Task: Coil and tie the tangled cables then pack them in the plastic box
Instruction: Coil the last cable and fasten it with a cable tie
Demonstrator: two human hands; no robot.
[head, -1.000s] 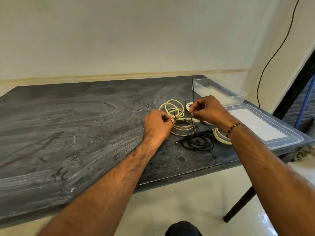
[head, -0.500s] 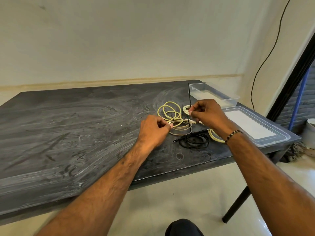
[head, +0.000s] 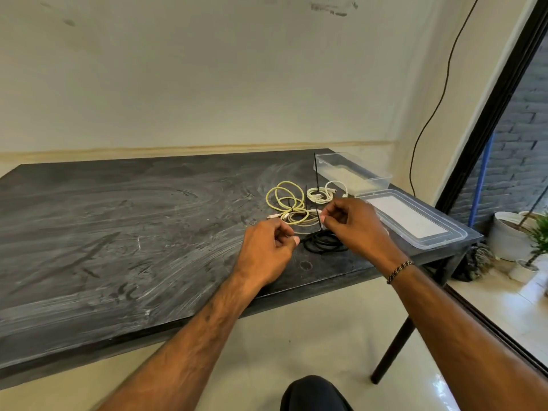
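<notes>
Both forearms reach forward from the bottom of the view over the near edge of the dark table (head: 118, 232), the wrists held above its surface. The left hand (head: 267, 250) is seen from the back, fingers curled inward with the thumb tip pressed toward the forefinger; whether it pinches anything cannot be told, as nothing shows clearly between the tips. The right hand (head: 353, 223), wearing a braided bracelet (head: 398, 271) at the wrist, is curled too, its thumb and forefinger pinching a thin black cable tie (head: 318, 219) that stands upright just above the black cable (head: 324, 243).

That black cable lies coiled on the table between and just beneath the two hands. Behind it, a yellow cable (head: 286, 203) lies in loose loops with a black tie around it. A white cable (head: 323, 194) is coiled farther back to the right, with another black tie (head: 316, 173) rising upright from it. The clear plastic box (head: 353, 173) sits open at the table's far right corner, and its lid (head: 412, 218) lies flat just in front of it, near the right hand.
</notes>
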